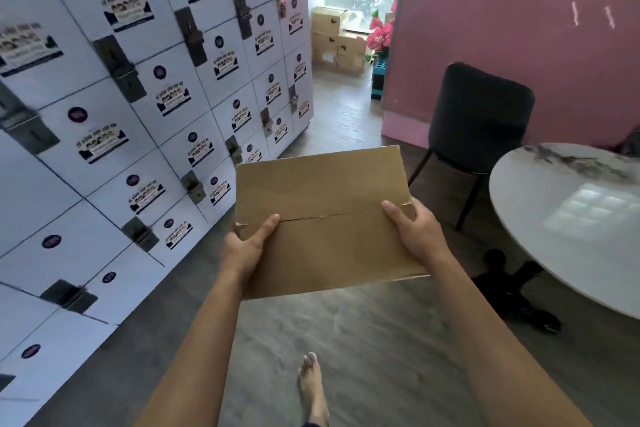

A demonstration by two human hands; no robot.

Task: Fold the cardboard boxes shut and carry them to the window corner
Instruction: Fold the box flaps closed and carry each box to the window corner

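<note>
The person holds a closed cardboard box (325, 218) out in front at mid-frame, above the grey wood-grain floor (346, 322). The left hand (247, 241) grips the box's left edge, thumb laid flat on the top and fingers curled out of sight underneath. The right hand (412, 230) grips the right edge the same way, thumb on top near the seam.

The main risk is the lid: the two top flaps meet at a centre seam (322, 217) that shows no tape, and a slight gap and a frayed nick are visible there. If the thumbs ease off, the flaps would likely spring up. The route is also narrow. A wall of white lockers (138, 97) runs along the left, and a dark upholstered chair (479, 121) and a round marble-look table (568, 218) stand on the right, so a wide swing could clip a corner. One bare foot (311, 388) is stepping on the smooth floor, where a slip seems possible.

The box is plain matte brown cardboard, flat and rectangular with soft, slightly worn edges. Far ahead, more stacked cardboard boxes (334, 42) sit in the window corner beside pink flowers (379, 35) and a pink wall (519, 28).
</note>
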